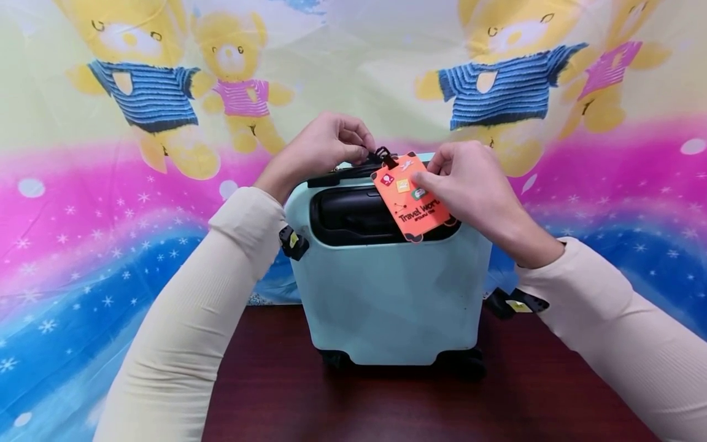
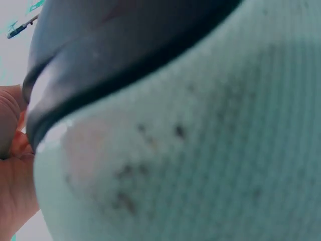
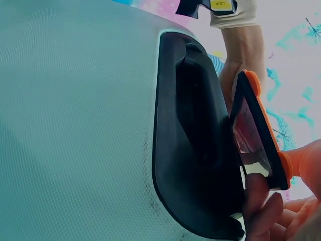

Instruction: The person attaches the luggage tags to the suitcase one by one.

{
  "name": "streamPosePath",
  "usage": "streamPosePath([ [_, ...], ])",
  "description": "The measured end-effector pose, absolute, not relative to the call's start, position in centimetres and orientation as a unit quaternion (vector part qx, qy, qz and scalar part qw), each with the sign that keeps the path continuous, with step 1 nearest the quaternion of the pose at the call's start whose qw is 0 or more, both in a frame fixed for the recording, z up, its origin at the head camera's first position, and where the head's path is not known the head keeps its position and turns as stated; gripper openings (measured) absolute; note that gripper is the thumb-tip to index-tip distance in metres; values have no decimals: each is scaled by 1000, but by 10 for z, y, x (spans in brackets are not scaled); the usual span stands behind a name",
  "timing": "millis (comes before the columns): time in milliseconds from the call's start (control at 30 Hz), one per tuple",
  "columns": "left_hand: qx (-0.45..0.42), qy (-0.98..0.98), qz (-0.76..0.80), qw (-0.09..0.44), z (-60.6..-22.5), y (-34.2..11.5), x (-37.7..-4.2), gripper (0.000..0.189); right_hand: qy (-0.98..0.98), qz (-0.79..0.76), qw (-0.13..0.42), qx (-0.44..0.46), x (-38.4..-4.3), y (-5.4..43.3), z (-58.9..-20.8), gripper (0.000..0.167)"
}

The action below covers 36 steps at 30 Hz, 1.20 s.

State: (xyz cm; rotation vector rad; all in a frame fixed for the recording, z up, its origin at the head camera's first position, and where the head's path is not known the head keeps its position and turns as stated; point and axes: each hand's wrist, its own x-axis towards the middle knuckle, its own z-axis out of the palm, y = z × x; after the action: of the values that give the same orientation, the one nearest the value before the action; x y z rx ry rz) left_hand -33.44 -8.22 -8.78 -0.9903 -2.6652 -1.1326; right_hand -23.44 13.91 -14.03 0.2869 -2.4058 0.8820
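Observation:
A pale mint suitcase (image 1: 392,301) stands upright, with a black recessed panel (image 1: 353,215) near its top. An orange luggage tag (image 1: 405,199) printed "Travel" hangs in front of that panel, tilted, its black strap (image 1: 385,156) at the upper end. My left hand (image 1: 331,141) pinches the strap beside the suitcase's black top handle (image 1: 342,176). With thumb and fingers, my right hand (image 1: 469,178) pinches the tag's right edge. In the right wrist view, the tag's dark-framed back with a clear window (image 3: 251,133) shows. The suitcase fills most of the left wrist view.
The suitcase's black wheels (image 1: 469,362) rest on a dark reddish-brown table (image 1: 276,393). Close behind hangs a colourful cloth backdrop (image 1: 353,80) with teddy bears and snowflakes. Black wrist mounts (image 1: 293,242) sit at both sleeve cuffs, near the suitcase's sides.

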Motion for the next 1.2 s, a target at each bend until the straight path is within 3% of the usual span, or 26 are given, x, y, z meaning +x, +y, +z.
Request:
streamPosePath([
  [433,-324,-877,-350,62,-90,-81,-328,17,-924,214,303,90,-234,137,-141,24],
  [633,-324,-877,-349,65,-89,-81,-327,16,-917,183,332,127,-233,132,-138,23],
  [900,-334,-866,-367,58,-90,-81,-329,16,-908,220,290,207,-245,127,-125,27],
  [1200,-320,-852,-413,41,-91,-81,-330,19,-916,242,241,209,-256,120,-114,29],
])
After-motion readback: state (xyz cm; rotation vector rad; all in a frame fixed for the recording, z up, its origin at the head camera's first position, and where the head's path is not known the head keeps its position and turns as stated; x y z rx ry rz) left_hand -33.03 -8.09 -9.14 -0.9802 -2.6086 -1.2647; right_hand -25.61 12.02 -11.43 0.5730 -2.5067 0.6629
